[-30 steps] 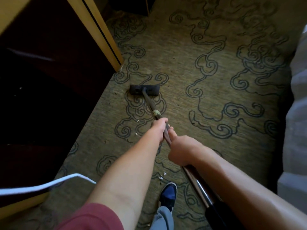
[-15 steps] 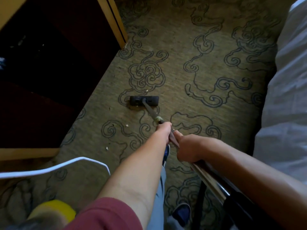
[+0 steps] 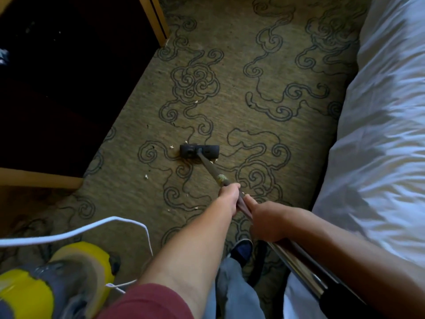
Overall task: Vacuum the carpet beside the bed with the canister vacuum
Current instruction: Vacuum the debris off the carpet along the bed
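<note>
Pulled back toward frame centre, the floor nozzle (image 3: 199, 151) is resting on the carpet (image 3: 264, 93) as the left hand (image 3: 228, 196) and right hand (image 3: 264, 221), arms outstretched, are curling fingers around the wand (image 3: 210, 168) beside the bed (image 3: 379, 134).

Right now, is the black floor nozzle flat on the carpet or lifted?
Flat: the black rectangular floor nozzle sits flush on the olive swirl-patterned carpet, with no gap visible beneath it.
</note>
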The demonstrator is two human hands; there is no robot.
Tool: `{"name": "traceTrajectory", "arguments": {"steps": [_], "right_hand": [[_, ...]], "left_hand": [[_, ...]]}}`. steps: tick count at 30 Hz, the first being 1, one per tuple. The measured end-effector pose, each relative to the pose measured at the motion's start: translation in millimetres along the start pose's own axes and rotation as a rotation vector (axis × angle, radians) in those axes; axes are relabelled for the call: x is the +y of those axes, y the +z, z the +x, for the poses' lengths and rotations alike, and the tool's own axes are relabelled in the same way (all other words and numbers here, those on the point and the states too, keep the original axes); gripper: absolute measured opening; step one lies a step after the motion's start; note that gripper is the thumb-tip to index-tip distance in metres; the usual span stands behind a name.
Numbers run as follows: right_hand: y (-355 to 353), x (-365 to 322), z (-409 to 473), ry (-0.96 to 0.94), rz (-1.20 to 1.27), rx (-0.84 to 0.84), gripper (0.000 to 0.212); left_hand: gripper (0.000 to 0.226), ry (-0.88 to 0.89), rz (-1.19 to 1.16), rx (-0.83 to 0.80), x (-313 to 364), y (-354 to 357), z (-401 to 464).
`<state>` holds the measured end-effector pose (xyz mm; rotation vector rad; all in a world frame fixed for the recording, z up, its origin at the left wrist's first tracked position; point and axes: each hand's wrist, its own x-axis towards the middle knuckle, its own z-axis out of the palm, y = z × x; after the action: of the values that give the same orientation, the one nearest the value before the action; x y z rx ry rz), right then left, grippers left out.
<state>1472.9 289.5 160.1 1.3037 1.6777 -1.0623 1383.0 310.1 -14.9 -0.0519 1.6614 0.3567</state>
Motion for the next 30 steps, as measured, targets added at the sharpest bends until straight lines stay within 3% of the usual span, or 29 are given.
{"name": "traceTrajectory", "arguments": {"steps": [4,8,14,23,27,30], "right_hand": [[2,-4,-21,-0.013,-0.03,0.019,0.092],[-30,-10,-35,-0.021,-0.037,0.04,0.091],[-111,-33,3,-0.008,0.037,0.156,0.088],[-251,-57,119,0.002,0.074,0.266,0.078],[-281,-52,159,-0.023,0.292,0.288,0.068],[-284,-51,177,-0.031,0.406,0.248,0.06]], "left_hand": [[0.049,-0.029,-0.026,0.032,-14,1,-13],[0.046,0.055,-0.025,0.024,23,-1,-26],[0.04,0.216,0.057,0.006,142,-7,-11],[0.056,0.205,0.089,-0.068,324,-4,77],[0.023,0.177,0.099,-0.059,367,-5,110],[0.015,0.163,0.156,-0.034,369,-8,125]]}}
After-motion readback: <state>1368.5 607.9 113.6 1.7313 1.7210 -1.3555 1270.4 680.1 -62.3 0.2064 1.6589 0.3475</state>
